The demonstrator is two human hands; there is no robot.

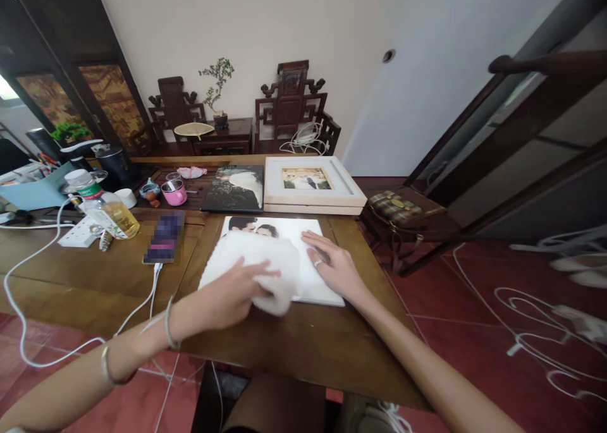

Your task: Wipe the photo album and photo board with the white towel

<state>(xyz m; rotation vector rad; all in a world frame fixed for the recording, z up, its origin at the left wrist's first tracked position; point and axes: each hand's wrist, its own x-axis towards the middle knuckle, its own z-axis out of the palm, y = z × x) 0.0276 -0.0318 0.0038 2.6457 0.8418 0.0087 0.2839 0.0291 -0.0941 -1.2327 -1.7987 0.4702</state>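
Observation:
A white photo panel [324, 296] lies on the wooden table in front of me, with two people's heads printed near its top left. A fluffy white cloth [253, 253] covers much of its left half. My left hand [232, 294] is closed on the near part of this cloth, which bunches under the fingers; some fingers are slightly blurred. My right hand [336, 267], with a ring on it, rests on the panel's right side, fingers stretched out and holding nothing. Part of the printed picture is hidden beneath the cloth.
Behind the panel are a dark photo panel [236, 189] and a pale framed photo [348, 186]. To the left sit a phone [164, 238] on a cable, a bottle [114, 213], a power strip [79, 232] and a pink cup [174, 194]. A plaid bag [396, 207] is at right.

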